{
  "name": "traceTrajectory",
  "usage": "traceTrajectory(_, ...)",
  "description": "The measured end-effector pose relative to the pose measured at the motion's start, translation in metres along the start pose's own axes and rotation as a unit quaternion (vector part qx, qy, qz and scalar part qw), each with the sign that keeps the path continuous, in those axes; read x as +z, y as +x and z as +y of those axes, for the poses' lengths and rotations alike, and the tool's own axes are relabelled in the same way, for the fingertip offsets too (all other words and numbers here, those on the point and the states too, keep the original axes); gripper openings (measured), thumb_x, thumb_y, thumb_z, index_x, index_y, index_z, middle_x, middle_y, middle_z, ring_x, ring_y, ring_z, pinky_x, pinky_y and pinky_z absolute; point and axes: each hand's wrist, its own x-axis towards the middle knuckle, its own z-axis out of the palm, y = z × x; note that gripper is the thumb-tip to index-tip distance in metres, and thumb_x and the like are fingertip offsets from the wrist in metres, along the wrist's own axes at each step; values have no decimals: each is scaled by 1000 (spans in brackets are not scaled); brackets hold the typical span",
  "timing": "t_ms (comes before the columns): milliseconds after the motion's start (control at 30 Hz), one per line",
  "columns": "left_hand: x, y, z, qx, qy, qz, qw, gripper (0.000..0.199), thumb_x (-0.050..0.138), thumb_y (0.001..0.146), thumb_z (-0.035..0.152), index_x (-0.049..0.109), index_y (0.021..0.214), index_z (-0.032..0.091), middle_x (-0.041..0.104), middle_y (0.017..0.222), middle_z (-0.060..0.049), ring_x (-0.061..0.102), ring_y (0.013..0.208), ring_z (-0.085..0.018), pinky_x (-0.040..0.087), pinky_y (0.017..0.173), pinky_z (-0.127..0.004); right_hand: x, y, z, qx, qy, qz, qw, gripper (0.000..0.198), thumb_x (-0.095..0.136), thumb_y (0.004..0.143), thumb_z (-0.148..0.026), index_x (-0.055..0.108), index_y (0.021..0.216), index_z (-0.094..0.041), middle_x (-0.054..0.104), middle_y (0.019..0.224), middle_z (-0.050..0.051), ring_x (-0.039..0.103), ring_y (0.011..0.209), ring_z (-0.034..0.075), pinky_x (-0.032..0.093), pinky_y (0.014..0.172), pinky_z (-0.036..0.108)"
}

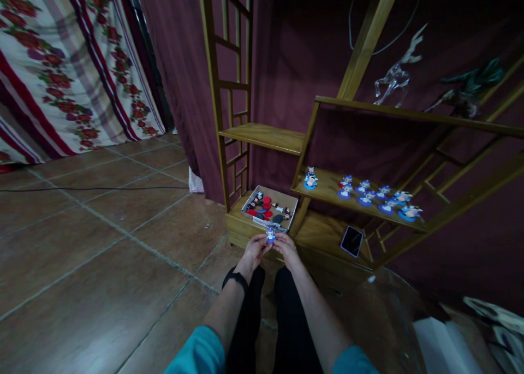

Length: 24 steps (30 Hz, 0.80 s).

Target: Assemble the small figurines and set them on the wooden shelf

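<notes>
Between my two hands is a small purple-and-white figurine (271, 235), upright and facing me. The fingers of my left hand (256, 248) pinch it from the left; those of my right hand (285, 247) close on its right side. Just beyond my hands, a shallow cardboard box (291, 199) sits on the low shelf, holding loose figurine parts and red and dark discs. To the right, on the middle shelf (327, 184), several similar figurines (367, 198) stand on round blue or purple bases.
A tablet (351, 241) lies on the lower right shelf. A clear deer statue (395, 79) and a dark green sculpture (470, 87) stand on the upper shelf. A wooden lattice post (216, 90) rises at left. A black cable (94, 188) crosses the tiled floor. A white box (440, 344) is at lower right.
</notes>
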Motion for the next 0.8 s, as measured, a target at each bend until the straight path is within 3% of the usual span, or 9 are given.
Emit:
traceTrajectory(267, -2, -3, 2, 16, 10, -43, 999, 21, 66, 60, 3, 59, 76, 14, 65, 69, -2, 62, 65, -12, 51, 69, -27, 0, -1, -2, -18, 0, -10, 1000, 24, 67, 57, -25, 59, 79, -20, 66, 85, 2, 60, 79, 17, 47, 73, 32)
traceTrajectory(633, 2, -7, 6, 22, -7, -51, 998, 25, 68, 56, 2, 61, 77, 14, 67, 76, -4, 63, 71, -13, 49, 71, -25, 1, 0, 0, -74, 0, -21, 997, 20, 67, 59, -25, 61, 78, -20, 66, 81, 0, 59, 74, 15, 45, 73, 29)
traceTrajectory(800, -1, -4, 4, 15, -9, -49, 999, 23, 68, 60, 5, 62, 81, 14, 67, 75, -5, 62, 68, -12, 49, 69, -24, 3, -5, -5, -48, -1, -12, 999, 27, 69, 57, -29, 62, 82, -21, 66, 87, 1, 60, 78, 16, 46, 71, 29)
